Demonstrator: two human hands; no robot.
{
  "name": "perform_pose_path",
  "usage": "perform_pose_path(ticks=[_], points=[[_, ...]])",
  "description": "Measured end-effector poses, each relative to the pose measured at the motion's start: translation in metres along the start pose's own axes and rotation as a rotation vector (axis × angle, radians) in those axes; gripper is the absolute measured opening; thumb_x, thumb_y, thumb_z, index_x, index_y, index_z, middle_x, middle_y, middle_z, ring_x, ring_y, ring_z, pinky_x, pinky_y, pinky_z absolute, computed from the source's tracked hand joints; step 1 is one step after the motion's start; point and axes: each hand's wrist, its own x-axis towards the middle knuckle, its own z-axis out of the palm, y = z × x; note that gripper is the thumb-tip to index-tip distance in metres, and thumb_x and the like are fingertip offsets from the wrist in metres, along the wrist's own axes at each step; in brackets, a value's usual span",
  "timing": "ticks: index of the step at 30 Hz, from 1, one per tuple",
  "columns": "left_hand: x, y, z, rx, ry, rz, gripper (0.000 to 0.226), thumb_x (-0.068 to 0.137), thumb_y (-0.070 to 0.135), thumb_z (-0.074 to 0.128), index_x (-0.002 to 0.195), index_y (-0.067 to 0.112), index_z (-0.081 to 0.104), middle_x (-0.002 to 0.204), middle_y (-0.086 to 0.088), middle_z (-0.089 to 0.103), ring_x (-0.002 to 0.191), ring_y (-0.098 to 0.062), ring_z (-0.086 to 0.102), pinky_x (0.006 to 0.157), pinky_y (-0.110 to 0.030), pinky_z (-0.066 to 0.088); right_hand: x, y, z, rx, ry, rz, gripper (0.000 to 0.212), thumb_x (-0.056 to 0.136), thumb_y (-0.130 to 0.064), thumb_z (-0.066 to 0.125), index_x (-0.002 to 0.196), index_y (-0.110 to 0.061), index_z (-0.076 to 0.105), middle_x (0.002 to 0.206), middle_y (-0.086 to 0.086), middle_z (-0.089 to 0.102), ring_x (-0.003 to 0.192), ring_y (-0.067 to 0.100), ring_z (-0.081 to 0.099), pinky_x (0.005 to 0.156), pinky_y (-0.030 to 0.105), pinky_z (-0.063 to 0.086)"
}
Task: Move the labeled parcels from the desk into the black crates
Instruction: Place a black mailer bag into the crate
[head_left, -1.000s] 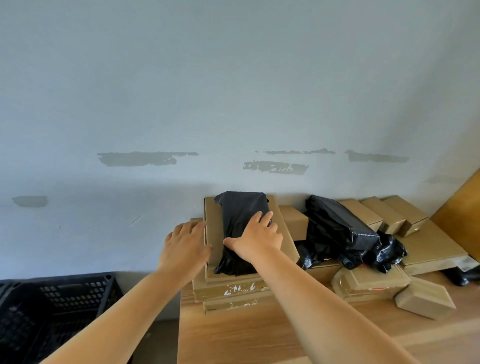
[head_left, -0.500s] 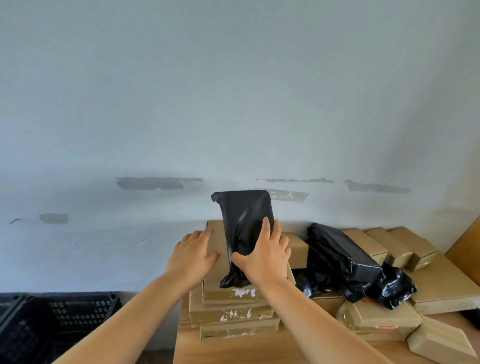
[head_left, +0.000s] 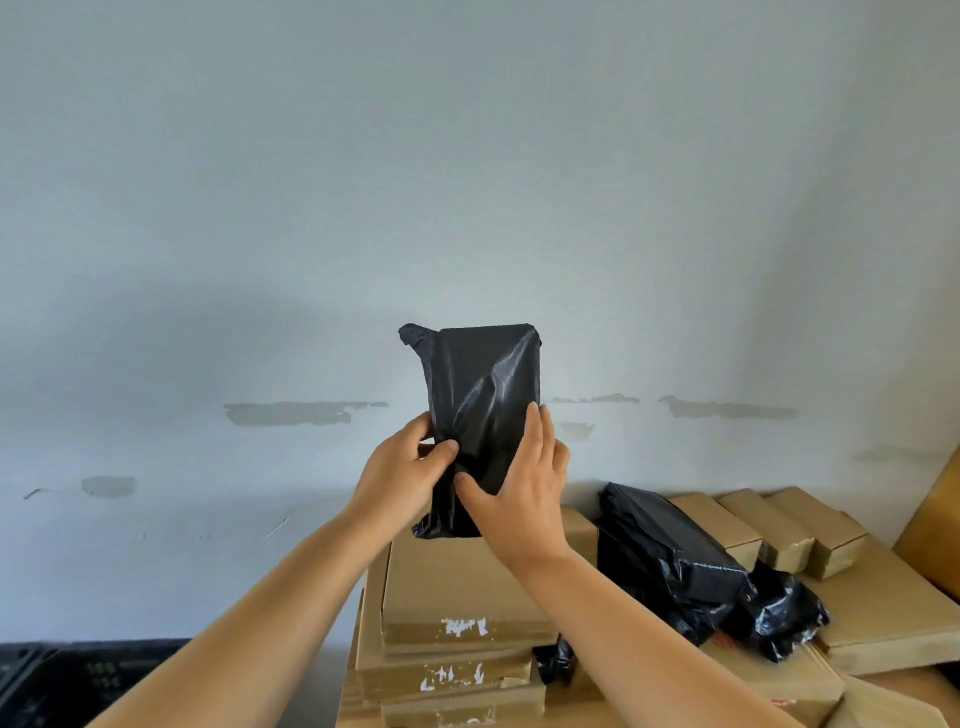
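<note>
Pale grey-blue wall (head_left: 467, 182) filling the upper two thirds of the frame, with darker patches of scraped paint (head_left: 306, 413) in a broken band across mid-height; a soft shadow lies over its left centre. Wooden desk (head_left: 347, 714) at bottom centre and right, only a sliver of its top visible under the parcels; black crate (head_left: 67, 680) in the lower left corner, beside and below the desk edge. Stack of flat cardboard boxes (head_left: 457, 623) at bottom centre, torn white label remnants on their near edges; further cardboard boxes (head_left: 779, 530) in a row against the wall at lower right. Black plastic-wrapped parcels (head_left: 675, 556) lying between stack and row. Black poly-bag parcel (head_left: 488, 395) — held upright in the air at frame centre, clear of the stack below. Left hand (head_left: 400, 478) grips its lower left edge, thumb in front; right hand (head_left: 524, 493) clasps its lower right side, fingers extended up the bag — thumb across the front.
</note>
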Motion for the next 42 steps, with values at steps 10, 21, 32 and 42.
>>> perform_pose_path(ticks=[10,21,32,42], points=[[0.008,-0.004,-0.004,0.121,0.153,-0.014,0.032,0.091,0.015,0.055,0.123,0.018,0.058,0.116,0.005,0.052,0.109,-0.015,0.048,0.087,-0.028,0.041,0.038,0.004,-0.033,0.886,-0.152,0.409,0.042,0.102,-0.024,0.04,0.144,-0.024,0.037,0.113,0.0,0.06,0.1,0.013,0.06,0.077,0.022,0.05],[0.012,0.015,-0.019,-0.213,0.19,-0.203,0.022,0.101,0.021,0.036,0.109,0.022,0.056,0.116,-0.009,0.054,0.098,-0.027,0.06,0.073,-0.029,0.054,0.056,0.007,-0.048,1.17,-0.334,0.652,0.061,0.096,-0.065,0.019,0.128,-0.024,0.053,0.12,0.017,0.059,0.107,0.036,0.062,0.078,0.053,0.057],[0.008,0.019,-0.02,-0.468,0.132,-0.113,0.028,0.096,0.025,0.042,0.085,0.026,0.068,0.089,0.007,0.067,0.095,-0.012,0.063,0.095,-0.03,0.048,0.065,0.001,-0.055,1.247,-0.27,0.749,0.043,0.094,-0.046,0.054,0.106,-0.005,0.06,0.106,0.016,0.069,0.095,0.033,0.068,0.081,0.051,0.057],[-0.003,0.011,-0.016,-0.6,-0.027,-0.128,0.043,0.104,0.034,0.029,0.111,0.018,0.069,0.112,0.006,0.07,0.112,-0.006,0.06,0.086,-0.033,0.048,0.05,0.003,-0.058,1.158,-0.197,0.611,0.039,0.074,-0.003,0.057,0.113,-0.005,0.056,0.099,0.014,0.064,0.086,0.025,0.057,0.067,0.032,0.049]])
